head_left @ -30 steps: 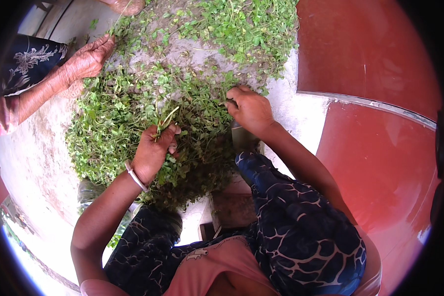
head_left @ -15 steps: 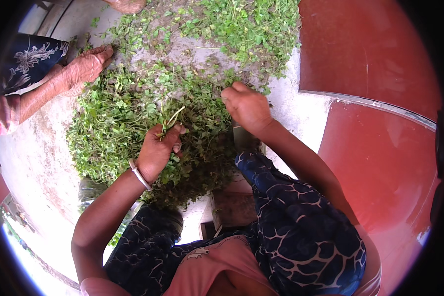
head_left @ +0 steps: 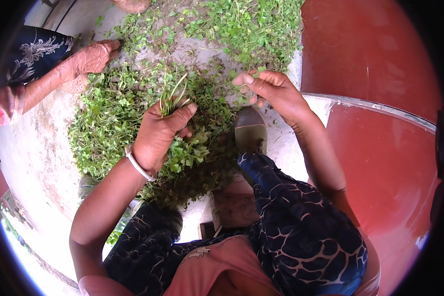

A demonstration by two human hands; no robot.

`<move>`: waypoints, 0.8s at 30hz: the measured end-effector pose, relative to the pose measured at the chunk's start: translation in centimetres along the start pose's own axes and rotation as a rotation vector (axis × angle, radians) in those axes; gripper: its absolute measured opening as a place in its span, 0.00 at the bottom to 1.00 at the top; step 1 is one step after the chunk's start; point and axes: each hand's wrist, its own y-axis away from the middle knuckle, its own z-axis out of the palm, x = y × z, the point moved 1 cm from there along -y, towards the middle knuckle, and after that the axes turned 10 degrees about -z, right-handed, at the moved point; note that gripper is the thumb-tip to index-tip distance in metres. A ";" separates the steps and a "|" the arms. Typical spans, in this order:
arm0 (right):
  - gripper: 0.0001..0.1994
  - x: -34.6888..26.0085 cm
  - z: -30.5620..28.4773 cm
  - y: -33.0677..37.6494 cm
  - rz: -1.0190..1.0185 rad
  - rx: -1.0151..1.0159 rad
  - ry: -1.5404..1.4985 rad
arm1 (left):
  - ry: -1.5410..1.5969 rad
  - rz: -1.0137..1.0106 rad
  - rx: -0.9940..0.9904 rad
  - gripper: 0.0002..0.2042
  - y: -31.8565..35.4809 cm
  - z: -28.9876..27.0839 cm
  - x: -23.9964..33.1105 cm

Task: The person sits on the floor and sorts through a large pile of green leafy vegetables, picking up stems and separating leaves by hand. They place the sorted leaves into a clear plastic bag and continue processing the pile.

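Trousers (head_left: 306, 232), dark with a pale web-like pattern, covered the person's bent legs at the bottom of the view, with a pink top (head_left: 222, 269) between them. Just beyond, a brown block (head_left: 234, 211) sat low between the knees. A pale bracelet (head_left: 137, 166) circled the wrist of the left hand (head_left: 159, 130), which was raised over the leaves. Its fingers were curled in and the thumb lay across a bundle of greens (head_left: 171, 101); thin stems stuck up above the fist, and broad leaves hung out below it. The right hand (head_left: 279, 96) was well apart from it, beyond a boot (head_left: 251, 132). Its fingers were partly bent and loosely spread, the thumb close to the forefinger. Bits of green showed by the blurred fingertips, but whether they were pinched or lay behind could not be told.

The near heap (head_left: 108, 128) of leafy stems lay on the pale floor (head_left: 39, 138), under the left hand and beside the boot. Past it, at upper left, was a co-worker's hand (head_left: 91, 58) with bent fingers, its grip unclear, below dark floral cloth (head_left: 39, 52). Farthest off lay a second heap (head_left: 261, 29), with red panels (head_left: 370, 59) to its right.
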 end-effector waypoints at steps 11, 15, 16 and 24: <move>0.17 -2.1 2.0 0.3 -0.053 -0.087 0.026 | 0.075 0.017 -0.110 0.11 -0.4 0.7 0.2; 0.14 -1.8 3.9 0.7 -0.280 -0.109 -0.013 | 0.090 0.079 -0.127 0.14 0.0 2.1 1.0; 0.13 -1.8 3.9 0.6 -0.312 -0.154 0.033 | 0.084 0.082 -0.162 0.14 -0.1 2.1 1.0; 0.11 0.0 5.4 0.5 -0.408 0.007 -0.066 | 0.134 -0.122 -0.312 0.16 0.9 2.6 -0.2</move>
